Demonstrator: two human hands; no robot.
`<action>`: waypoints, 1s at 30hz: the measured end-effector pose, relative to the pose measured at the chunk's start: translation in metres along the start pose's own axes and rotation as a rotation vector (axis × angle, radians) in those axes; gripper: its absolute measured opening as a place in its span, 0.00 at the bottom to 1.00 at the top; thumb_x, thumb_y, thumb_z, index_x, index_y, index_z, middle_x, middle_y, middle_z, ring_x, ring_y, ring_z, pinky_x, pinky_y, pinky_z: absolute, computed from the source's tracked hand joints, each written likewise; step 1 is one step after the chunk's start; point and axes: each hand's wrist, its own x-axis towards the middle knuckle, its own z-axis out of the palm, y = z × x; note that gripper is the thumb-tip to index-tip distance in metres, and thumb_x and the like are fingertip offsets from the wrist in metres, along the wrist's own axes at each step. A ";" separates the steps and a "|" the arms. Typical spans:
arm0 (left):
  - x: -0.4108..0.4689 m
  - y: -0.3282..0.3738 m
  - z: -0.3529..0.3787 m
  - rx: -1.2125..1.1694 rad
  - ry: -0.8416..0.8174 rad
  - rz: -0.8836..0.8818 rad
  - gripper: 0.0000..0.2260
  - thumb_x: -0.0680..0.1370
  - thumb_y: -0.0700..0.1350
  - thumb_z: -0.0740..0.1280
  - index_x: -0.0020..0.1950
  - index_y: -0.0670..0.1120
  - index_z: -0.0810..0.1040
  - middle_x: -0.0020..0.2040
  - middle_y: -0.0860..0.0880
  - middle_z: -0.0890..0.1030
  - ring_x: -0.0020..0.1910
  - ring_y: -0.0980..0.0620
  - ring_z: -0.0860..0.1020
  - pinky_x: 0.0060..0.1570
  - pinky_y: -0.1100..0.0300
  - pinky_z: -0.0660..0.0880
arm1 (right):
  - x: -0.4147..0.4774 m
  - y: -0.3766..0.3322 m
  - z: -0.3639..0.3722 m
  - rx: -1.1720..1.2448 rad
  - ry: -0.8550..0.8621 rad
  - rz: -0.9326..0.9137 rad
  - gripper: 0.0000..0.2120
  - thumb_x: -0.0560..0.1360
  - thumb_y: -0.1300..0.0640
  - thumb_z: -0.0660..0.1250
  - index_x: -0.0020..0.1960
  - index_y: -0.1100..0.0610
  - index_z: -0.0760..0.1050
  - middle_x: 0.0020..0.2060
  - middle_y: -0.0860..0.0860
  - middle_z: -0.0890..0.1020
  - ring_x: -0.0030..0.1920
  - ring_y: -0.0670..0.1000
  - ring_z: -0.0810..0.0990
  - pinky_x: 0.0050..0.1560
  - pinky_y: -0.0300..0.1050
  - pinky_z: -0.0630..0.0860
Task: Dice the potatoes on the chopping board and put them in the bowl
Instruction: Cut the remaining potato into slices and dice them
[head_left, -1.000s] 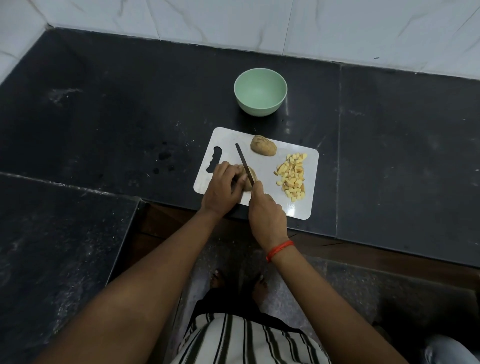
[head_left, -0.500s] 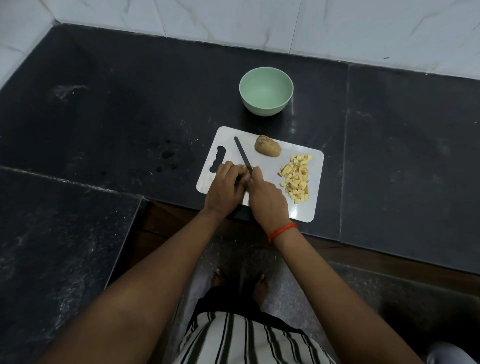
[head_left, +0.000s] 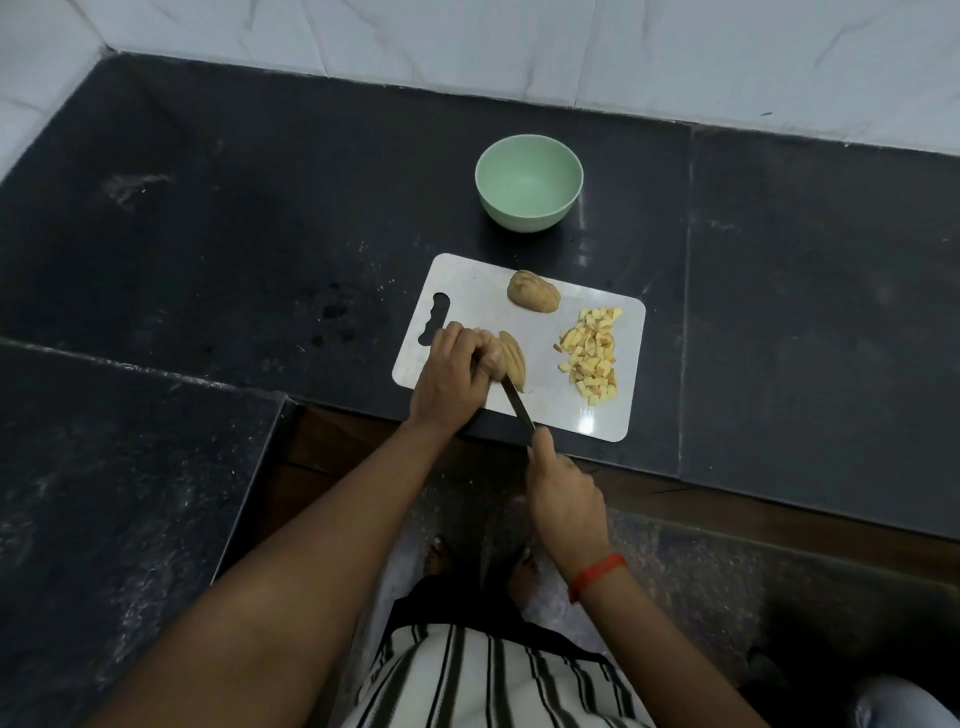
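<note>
A white chopping board (head_left: 483, 306) lies on the black counter. My left hand (head_left: 452, 379) grips a partly sliced brown potato (head_left: 511, 358) at the board's near left. My right hand (head_left: 563, 499) holds a knife (head_left: 517, 405) by its handle, off the board's near edge; the blade slants up to the potato's near end. A second brown potato piece (head_left: 533, 299) lies at the board's far side. A heap of yellow diced potato (head_left: 592, 353) sits on the board's right. The pale green bowl (head_left: 529, 182) stands empty beyond the board.
The black stone counter (head_left: 260, 208) stretches left and right, with a white marble wall (head_left: 519, 47) behind it. A lower black slab (head_left: 104, 493) lies at my left. The counter's front edge (head_left: 727, 499) runs just under the board.
My right hand has drawn the knife back toward me, off the board's near edge. My left hand stayed on the potato, whose cut slices now show.
</note>
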 end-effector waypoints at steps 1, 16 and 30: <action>0.000 0.000 0.000 0.000 0.000 0.002 0.15 0.82 0.52 0.61 0.53 0.40 0.75 0.52 0.45 0.73 0.52 0.47 0.71 0.44 0.48 0.77 | -0.010 0.006 0.000 0.028 -0.003 0.005 0.03 0.85 0.52 0.51 0.56 0.51 0.58 0.41 0.54 0.79 0.39 0.63 0.81 0.36 0.54 0.76; -0.001 0.003 -0.003 -0.057 0.017 -0.018 0.17 0.82 0.54 0.62 0.54 0.40 0.75 0.52 0.45 0.74 0.52 0.47 0.73 0.49 0.48 0.77 | 0.010 0.003 -0.003 0.311 0.153 -0.096 0.07 0.85 0.52 0.54 0.50 0.52 0.60 0.30 0.48 0.73 0.30 0.57 0.75 0.27 0.49 0.67; 0.006 0.028 -0.009 -0.033 -0.010 -0.163 0.22 0.67 0.57 0.73 0.52 0.45 0.73 0.52 0.49 0.72 0.52 0.49 0.73 0.43 0.53 0.75 | 0.002 0.009 0.012 0.338 0.125 -0.054 0.05 0.84 0.53 0.55 0.50 0.51 0.60 0.32 0.51 0.77 0.32 0.59 0.77 0.30 0.54 0.73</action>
